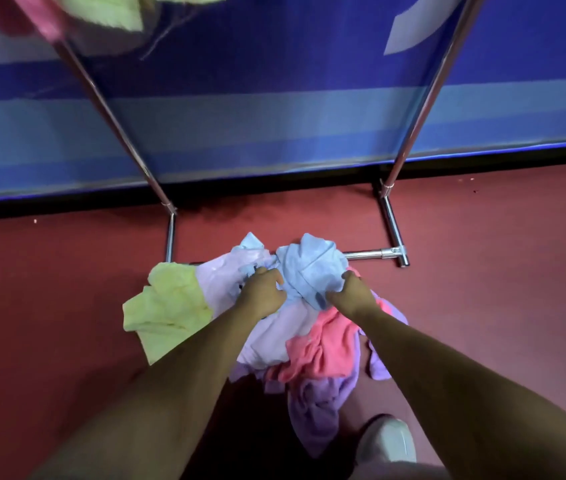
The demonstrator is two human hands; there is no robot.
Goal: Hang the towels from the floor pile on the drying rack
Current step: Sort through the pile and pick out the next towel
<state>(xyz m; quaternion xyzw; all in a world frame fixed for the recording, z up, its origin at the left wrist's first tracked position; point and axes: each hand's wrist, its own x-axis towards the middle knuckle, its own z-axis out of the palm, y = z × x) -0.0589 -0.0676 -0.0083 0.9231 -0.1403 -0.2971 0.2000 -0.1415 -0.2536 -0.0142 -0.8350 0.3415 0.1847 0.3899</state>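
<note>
Head view. The blue panel [274, 116] across the upper half of the frame carries a white shape [409, 32] at the upper right. It may be part of a large letter or logo, but it is too cropped to read.

The light blue towel [312, 268] sits bunched on top of the floor pile, just below the middle of the frame, and lies directly between the two hands. The left hand [262, 289] is on its left edge and the right hand [354, 292] on its right edge. Both sets of fingers are curled tightly into the blue cloth, with the knuckles up and the fingertips buried in the folds. Each hand grips a bunch of the towel.

Under the blue towel lie a pale lilac towel [274, 327] and, below the right hand, a pink towel [326, 344]. A darker purple towel [319, 407] trails toward the bottom of the frame. A yellow-green towel [167, 306] is spread to the left of the pile, touching the lilac one.

The drying rack [118, 133] stands just behind the pile on the red floor [482, 271]. Its two metal uprights slant toward the upper corners, and its base bar [368, 253] shows to the right of the blue towel. At the upper left, a hung pink towel [39, 15] and a hung yellow-green towel [115, 12] appear blurred at the frame edge.

A light-coloured shoe [387, 441] shows at the bottom of the frame, right of centre.
</note>
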